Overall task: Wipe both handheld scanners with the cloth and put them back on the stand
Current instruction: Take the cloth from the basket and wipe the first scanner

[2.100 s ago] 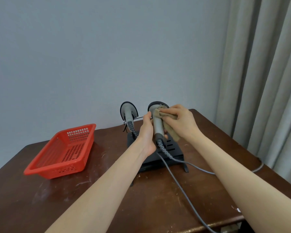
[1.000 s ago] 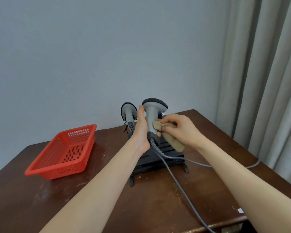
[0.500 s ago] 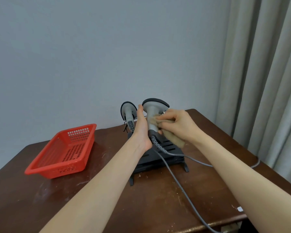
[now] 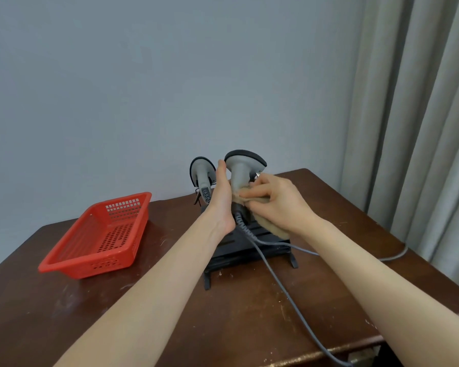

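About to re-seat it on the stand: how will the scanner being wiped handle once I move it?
Probably rigid and light: the left hand holds the scanner upright by its slim handle. Likely top-heavy, since the wide head sits above that handle, so it could tip if set off the stand. Its cable trails across the table and may tug.

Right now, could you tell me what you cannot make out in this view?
Head view only:
- Handle of the held scanner: covered by the left hand and by the cloth in the right hand.
- Seat of the rear scanner on the stand: behind the left hand.
- End of the cable: cut off by the bottom edge.
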